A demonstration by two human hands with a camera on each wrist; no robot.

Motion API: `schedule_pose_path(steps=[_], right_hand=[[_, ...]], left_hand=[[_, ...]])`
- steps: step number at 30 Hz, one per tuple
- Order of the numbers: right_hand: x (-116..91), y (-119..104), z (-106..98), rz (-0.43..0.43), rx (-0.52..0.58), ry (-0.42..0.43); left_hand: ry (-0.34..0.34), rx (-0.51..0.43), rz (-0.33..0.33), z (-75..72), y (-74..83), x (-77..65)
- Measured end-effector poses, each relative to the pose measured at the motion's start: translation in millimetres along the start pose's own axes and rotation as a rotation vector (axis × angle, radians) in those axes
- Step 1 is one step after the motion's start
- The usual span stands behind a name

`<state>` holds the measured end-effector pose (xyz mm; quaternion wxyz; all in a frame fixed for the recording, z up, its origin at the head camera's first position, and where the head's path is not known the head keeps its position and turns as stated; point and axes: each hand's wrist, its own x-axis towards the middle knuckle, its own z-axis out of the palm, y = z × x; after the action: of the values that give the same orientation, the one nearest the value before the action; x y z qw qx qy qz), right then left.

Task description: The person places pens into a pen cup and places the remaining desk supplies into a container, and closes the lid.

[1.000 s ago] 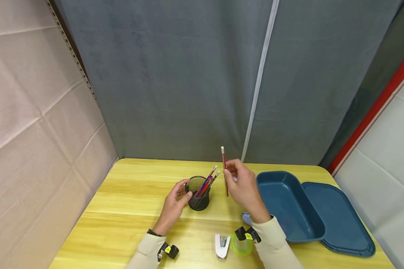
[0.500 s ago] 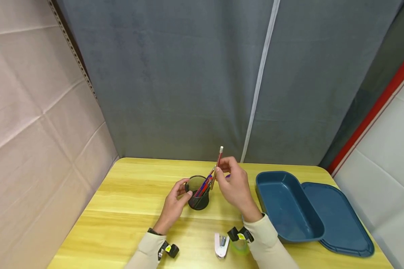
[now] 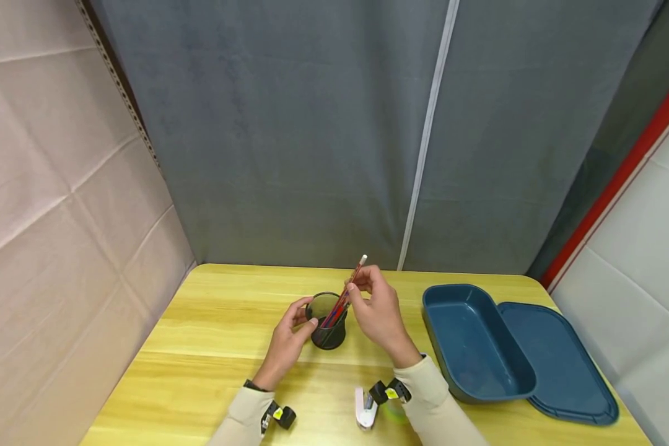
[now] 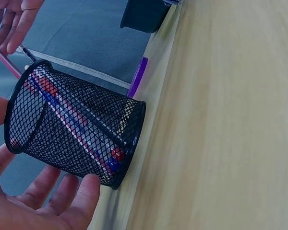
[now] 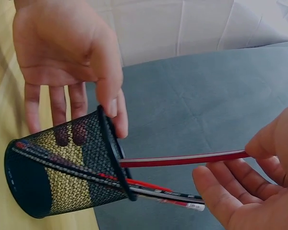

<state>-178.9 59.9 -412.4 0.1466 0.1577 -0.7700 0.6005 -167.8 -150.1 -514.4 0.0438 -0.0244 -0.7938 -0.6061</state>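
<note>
My left hand [image 3: 284, 348] holds a black mesh pen cup [image 3: 329, 338] upright on the table, thumb at the rim and fingers around its left side. Between thumb and fingers, my right hand [image 3: 380, 313] pinches a red pencil [image 5: 187, 159] with a white eraser end. The pencil slants down, its lower end inside the cup's mouth. Red, blue and dark pens and pencils [image 5: 158, 193] lean against the cup's right side, one of them tipped with a white eraser. Through the mesh in the left wrist view, their lower ends [image 4: 114, 163] show near the base.
A white stapler [image 3: 362, 414] lies near the front, beside a green tape roll [image 3: 396, 411] partly hidden by the right wrist. A purple object [image 4: 138, 77] stands behind the cup. To the right are an open dark blue box [image 3: 526, 387] and its lid [image 3: 568, 371].
My right hand has moved left and brought the red pencil to the cup, tilting it and lowering its end inside. The left hand and cup have stayed put.
</note>
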Motion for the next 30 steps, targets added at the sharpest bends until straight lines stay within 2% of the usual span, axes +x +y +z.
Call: schedule_pose_path(steps=[6,17,30], right_hand=[[-2,6,2,0.061,-0.022,-0.020],[-3,12,0,0.101,-0.054,-0.041],[0,13,-9,0.081,-0.138,0.022]], left_hand=[[-0.001,0.011,-0.002,-0.3,0.7,-0.8],[-0.012,0.006,0.000,-0.9,1.7,-1.1],[-0.015,0.000,-0.002,-0.2,0.5,-0.9]])
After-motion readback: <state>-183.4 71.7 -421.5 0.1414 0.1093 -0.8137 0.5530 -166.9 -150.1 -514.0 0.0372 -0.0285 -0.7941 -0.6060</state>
